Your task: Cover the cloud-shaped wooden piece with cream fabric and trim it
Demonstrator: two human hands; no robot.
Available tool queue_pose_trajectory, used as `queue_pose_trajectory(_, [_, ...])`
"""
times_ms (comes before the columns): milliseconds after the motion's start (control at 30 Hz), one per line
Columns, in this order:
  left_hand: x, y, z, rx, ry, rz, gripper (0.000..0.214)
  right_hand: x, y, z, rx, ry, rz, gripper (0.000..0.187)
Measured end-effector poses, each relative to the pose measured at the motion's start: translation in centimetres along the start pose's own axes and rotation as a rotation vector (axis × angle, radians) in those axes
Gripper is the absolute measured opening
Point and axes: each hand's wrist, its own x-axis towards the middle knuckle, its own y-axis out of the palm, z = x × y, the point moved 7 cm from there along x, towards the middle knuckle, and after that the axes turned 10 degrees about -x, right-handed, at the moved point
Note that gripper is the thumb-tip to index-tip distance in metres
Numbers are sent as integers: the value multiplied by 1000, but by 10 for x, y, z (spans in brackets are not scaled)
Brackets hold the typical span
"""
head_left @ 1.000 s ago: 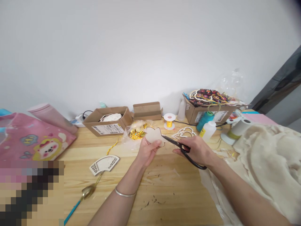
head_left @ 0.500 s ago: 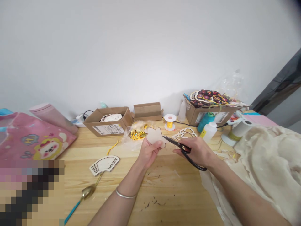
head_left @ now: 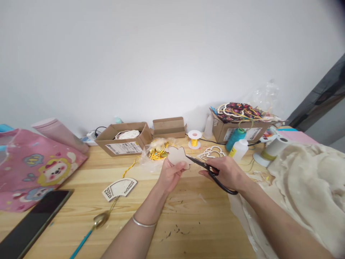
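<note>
Between the thumb and fingers of my left hand (head_left: 172, 175) is a pale, flower-shaped flat piece (head_left: 176, 157) with a thin brown edge. My right hand (head_left: 225, 172) grips black-handled scissors (head_left: 201, 163), their blades pointing left. The blade tips meet the right edge of the flat piece; whether they are cutting cannot be made out. Just behind the scissors lies a wooden cut-out frame (head_left: 212, 153). A fan-shaped wooden piece (head_left: 120, 189) with a yellow cord and an ornament with a teal tassel (head_left: 100, 219) rests left of my left forearm.
Along the wall stand a cardboard box (head_left: 125, 145), a small open box (head_left: 169, 127), a yellow thread spool (head_left: 194, 140) and a full box (head_left: 237, 131). A white bottle (head_left: 239, 150) is beside teal thread (head_left: 235, 138). Cream cloth (head_left: 309, 187) covers the right; a phone (head_left: 35, 223) lies left.
My hands, the flat piece and the scissors are almost where they were. The view has shifted very slightly. The phone at lower left, blurred out before, now shows plainly.
</note>
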Motion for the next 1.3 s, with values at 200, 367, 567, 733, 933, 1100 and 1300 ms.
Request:
queue_pose_trajectory(200, [-1, 0, -1, 2, 0, -9, 21, -1, -2, -2, -72, 6, -20, 42])
queue_pose_trajectory(367, [-1, 1, -1, -15, 8, 1, 23, 0, -4, -1, -96, -8, -41, 40])
queue_pose_trajectory(567, [0, 1, 0, -15, 2, 20, 24, -1, -3, -1, -75, -34, -17, 37])
queue_pose_trajectory(733, [0, 2, 0, 8, 7, 22, 21, -2, -4, -2, -112, -16, -28, 33])
queue_pose_trajectory(933, [1, -1, -7, 3, 44, -17, 24, -4, -11, -3, -138, -36, -107, 27])
queue_pose_trajectory(1100, [2, -5, -10, 46, 66, -55, 29, -1, -15, -16, 80, 80, -165, 27])
queue_pose_trajectory(1300, [-4, 12, -34, 538, 420, 119, 16, -3, 9, -23, 876, 490, -71, 35])
